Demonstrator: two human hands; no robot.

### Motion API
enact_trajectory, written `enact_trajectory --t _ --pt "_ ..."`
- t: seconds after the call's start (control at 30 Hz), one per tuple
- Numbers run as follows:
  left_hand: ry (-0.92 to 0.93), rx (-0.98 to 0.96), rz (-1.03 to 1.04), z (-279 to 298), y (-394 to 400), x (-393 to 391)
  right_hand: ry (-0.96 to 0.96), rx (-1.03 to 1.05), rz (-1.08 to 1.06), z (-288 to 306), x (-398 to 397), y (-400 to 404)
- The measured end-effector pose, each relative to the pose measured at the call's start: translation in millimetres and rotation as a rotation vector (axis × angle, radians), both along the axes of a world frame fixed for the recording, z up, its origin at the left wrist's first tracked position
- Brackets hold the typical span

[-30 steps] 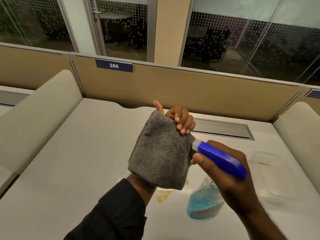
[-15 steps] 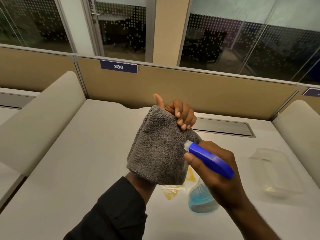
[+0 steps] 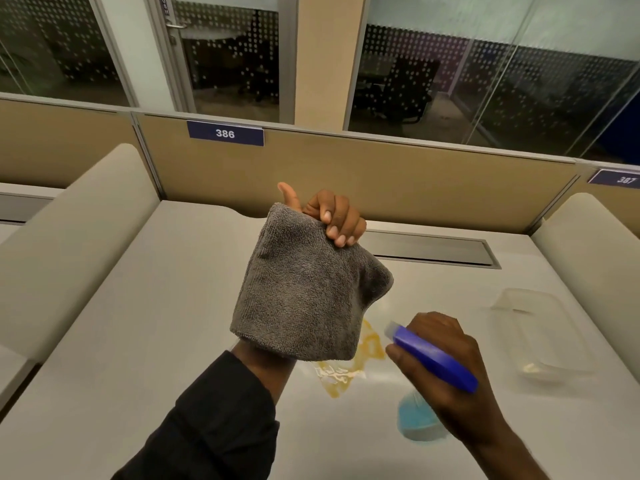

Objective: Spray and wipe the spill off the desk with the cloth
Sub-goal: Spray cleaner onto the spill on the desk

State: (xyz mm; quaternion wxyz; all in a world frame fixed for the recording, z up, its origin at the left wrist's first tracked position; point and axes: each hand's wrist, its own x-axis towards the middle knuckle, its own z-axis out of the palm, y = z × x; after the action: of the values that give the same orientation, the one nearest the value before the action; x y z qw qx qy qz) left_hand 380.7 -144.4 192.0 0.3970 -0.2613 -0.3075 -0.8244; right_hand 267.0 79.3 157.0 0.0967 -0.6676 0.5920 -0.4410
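Head view is all you have, and it looks down over both your hands. Your left hand (image 3: 332,220) is raised, fingers curled tight over the top edge of the grey cloth (image 3: 304,289), which drapes down over your wrist and hangs clear of the desk (image 3: 156,306). Below and to the right of that grip, your right hand (image 3: 446,372) is wrapped round the spray bottle (image 3: 433,356), its blue head pointing up and left toward the cloth's lower corner, the blue liquid showing beneath your palm. Whether your finger is pressing the trigger cannot be told.

The yellow spill (image 3: 346,368) sits on the desk just under the cloth's hem and just left of the nozzle, partly hidden by the cloth. It looks whole and unsmeared, so judge the wiping not yet begun; whether any spray has landed on it is unclear. Spraying and wiping remain. A clear plastic container (image 3: 540,334) rests well off to the right of the bottle hand.
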Motion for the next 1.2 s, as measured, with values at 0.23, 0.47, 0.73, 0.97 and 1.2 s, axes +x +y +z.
enact_trajectory --t 0.23,0.47,0.73,0.97,1.2 --pt "0.023 0.035 -0.029 1.7 -1.4 -5.5 -0.129 -0.010 -0.132 -1.4 -27.8 -4.9" --pt "-0.036 0.075 -0.029 -3.0 -0.9 -15.1 -0.071 -0.056 -0.105 15.6 -27.3 -15.1" --pt "-0.170 0.146 0.051 -10.6 1.2 -18.7 0.085 -0.078 0.053 36.3 17.1 -19.5" --pt "-0.130 0.116 0.041 -14.0 -3.7 -14.5 0.104 -0.058 0.083 21.2 21.3 -16.1" --pt "0.001 0.053 -0.010 -13.0 -16.8 -10.1 0.062 0.007 -0.011 -3.3 -5.7 -2.5"
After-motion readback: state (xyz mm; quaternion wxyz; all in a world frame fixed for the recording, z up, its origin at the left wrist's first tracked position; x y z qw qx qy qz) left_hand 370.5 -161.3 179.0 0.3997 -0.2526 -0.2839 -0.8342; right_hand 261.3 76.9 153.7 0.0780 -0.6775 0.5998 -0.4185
